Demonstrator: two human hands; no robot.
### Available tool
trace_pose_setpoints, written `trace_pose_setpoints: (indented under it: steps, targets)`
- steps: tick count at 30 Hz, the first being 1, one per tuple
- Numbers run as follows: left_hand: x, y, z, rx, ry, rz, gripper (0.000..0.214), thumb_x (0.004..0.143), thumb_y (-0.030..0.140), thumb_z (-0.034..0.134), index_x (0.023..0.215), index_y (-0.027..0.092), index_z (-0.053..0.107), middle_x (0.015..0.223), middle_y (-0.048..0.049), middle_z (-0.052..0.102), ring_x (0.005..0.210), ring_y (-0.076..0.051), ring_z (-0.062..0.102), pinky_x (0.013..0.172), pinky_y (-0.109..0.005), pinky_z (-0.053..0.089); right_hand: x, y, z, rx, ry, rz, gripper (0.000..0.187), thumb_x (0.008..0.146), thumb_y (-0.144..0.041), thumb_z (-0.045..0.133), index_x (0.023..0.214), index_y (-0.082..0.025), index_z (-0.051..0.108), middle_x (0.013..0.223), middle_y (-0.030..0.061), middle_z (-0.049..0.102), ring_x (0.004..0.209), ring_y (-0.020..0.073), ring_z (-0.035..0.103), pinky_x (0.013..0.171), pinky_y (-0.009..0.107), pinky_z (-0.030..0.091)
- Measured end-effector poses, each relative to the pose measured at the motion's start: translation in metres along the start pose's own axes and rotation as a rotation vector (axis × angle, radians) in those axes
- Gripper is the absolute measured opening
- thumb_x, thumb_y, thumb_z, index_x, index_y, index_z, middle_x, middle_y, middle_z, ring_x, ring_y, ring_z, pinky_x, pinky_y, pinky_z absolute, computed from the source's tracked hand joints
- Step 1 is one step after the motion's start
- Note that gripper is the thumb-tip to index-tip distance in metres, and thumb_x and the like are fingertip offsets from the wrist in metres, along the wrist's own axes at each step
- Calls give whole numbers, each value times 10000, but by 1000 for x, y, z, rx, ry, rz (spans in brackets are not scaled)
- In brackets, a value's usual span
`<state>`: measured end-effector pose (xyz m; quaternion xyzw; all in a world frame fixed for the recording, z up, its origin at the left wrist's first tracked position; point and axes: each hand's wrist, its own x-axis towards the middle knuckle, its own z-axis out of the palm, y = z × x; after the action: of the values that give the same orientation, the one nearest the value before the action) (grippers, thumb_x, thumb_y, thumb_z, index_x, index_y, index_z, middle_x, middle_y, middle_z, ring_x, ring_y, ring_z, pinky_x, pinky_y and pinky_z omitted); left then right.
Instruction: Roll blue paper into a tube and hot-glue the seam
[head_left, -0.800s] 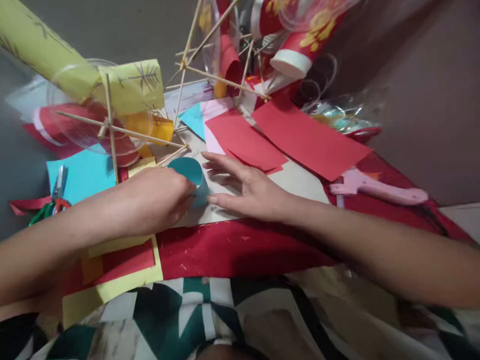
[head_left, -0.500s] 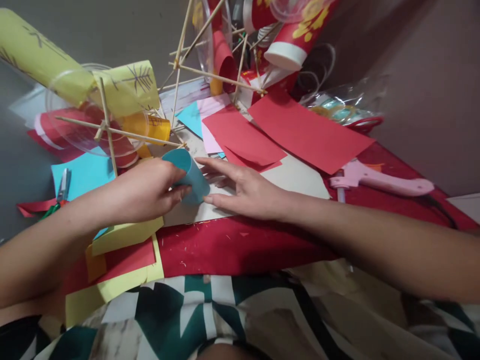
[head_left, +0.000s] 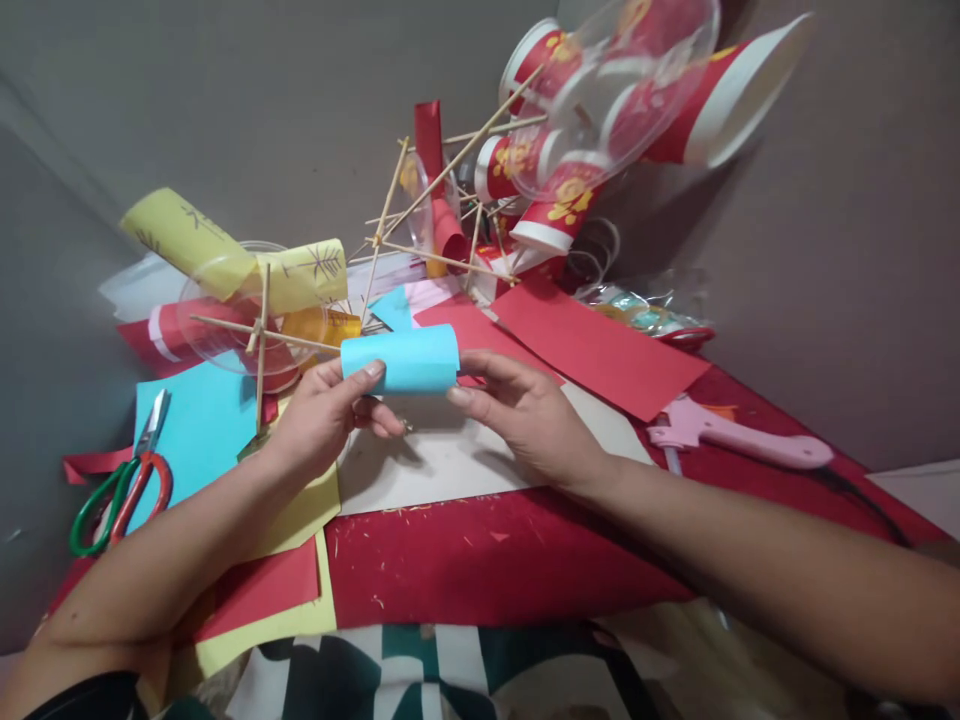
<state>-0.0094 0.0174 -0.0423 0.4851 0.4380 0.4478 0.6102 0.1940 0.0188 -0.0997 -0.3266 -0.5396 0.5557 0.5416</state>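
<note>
Green-and-red-handled scissors (head_left: pixel 120 495) lie at the far left, their blades resting on a blue sheet (head_left: pixel 191 430). Beyond that sheet, a yellow roll (head_left: pixel 184 240) leans over a clear dish (head_left: pixel 225 330) crossed by thin sticks.

Left hand (head_left: pixel 322 415) grips the left end of a light blue paper tube (head_left: pixel 401 360), with the thumb on the near face and the other fingers curled below. The tube lies level in mid-scene, lifted clear of the white sheet (head_left: pixel 450 465) under it. Right hand (head_left: pixel 525 415) pinches the tube's right end between the thumb on the near side and the fingers on the far side, so both hands hold it.

Behind the tube stands a frame of sticks (head_left: pixel 420 225). To its right, at the far side, red cups (head_left: pixel 570 200) with gold print are piled with a clear lid over them. A red sheet (head_left: pixel 600 350) lies right of the hands. Further right, a pink glue gun (head_left: pixel 735 440) lies on its side, well apart from the right hand. A dark red sheet (head_left: pixel 487 560) covers the near ground beneath both forearms.
</note>
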Motion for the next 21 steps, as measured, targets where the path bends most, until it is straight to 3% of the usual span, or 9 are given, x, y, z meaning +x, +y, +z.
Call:
trace_pose_setpoints:
  steps: [7,12,21]
  targets:
    - [-1,-20,-2,-6,-13,-24,292,791,376,777,874,137,631,557,-15,706,467,-130,678,490,-177,551,4,-3,1,-20,-27,42,207,677,-359,842,795,-212,756,901,9,649,889,160,599,816,309,475]
    - [-2,-32,-5,16,-63,9,244,879,384,697,901,151,630,566,-4,706,501,-133,698,519,-190,563,2,-3,0,-51,-47,112,145,733,-349,793,792,-220,767,854,-1,652,824,141,584,777,304,452]
    - [-7,-35,-6,61,-78,27,263,904,412,665,913,151,640,553,-28,714,490,-122,687,519,-173,544,2,-2,3,-82,-8,229,292,715,-452,791,697,-187,670,766,6,650,760,155,576,732,322,472]
